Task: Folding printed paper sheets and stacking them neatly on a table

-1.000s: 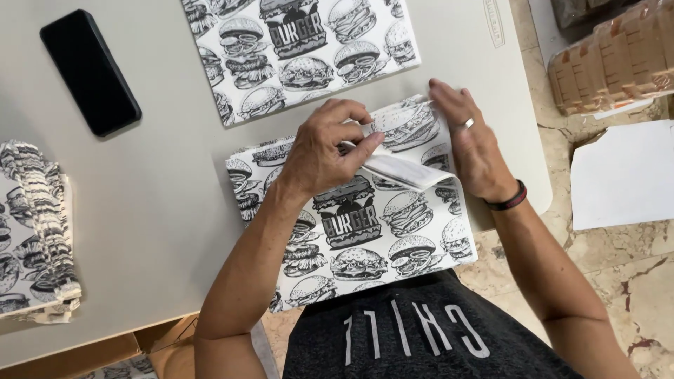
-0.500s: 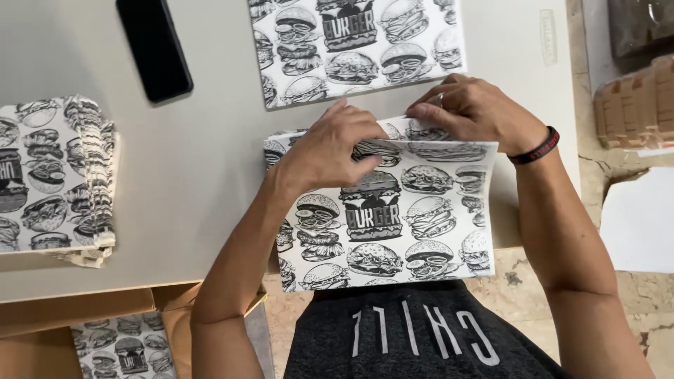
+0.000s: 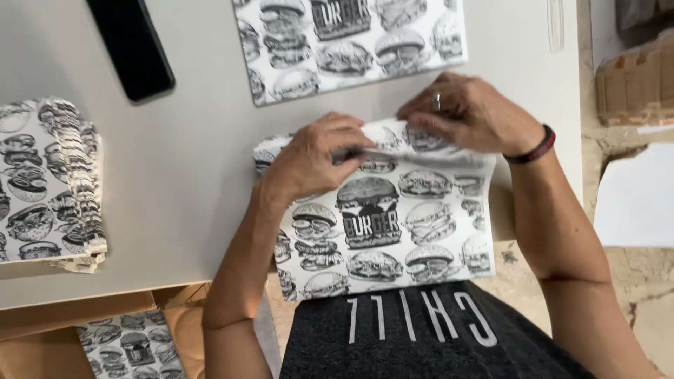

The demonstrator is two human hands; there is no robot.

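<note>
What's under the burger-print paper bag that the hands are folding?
The burger-print bag lies on the white table, its near end overhanging the edge. Both hands, left hand and right hand, cover its folded top, hiding anything beneath.

You worked bare-armed, with no sleeve showing on either forearm. Your left hand (image 3: pixel 316 158) carried no ring or band that could be seen. Your right hand (image 3: pixel 474 112) wore a plain silver-coloured ring (image 3: pixel 437 104) on one finger. A narrow black wristband (image 3: pixel 532 146) with a red stripe circled your right wrist. Your top (image 3: pixel 421 337) was dark charcoal, a heathered knit fabric, with a row of pale block letters printed across the chest; from the head camera those letters appeared upside down. Only the front of that top showed, at the bottom of the view.
</note>
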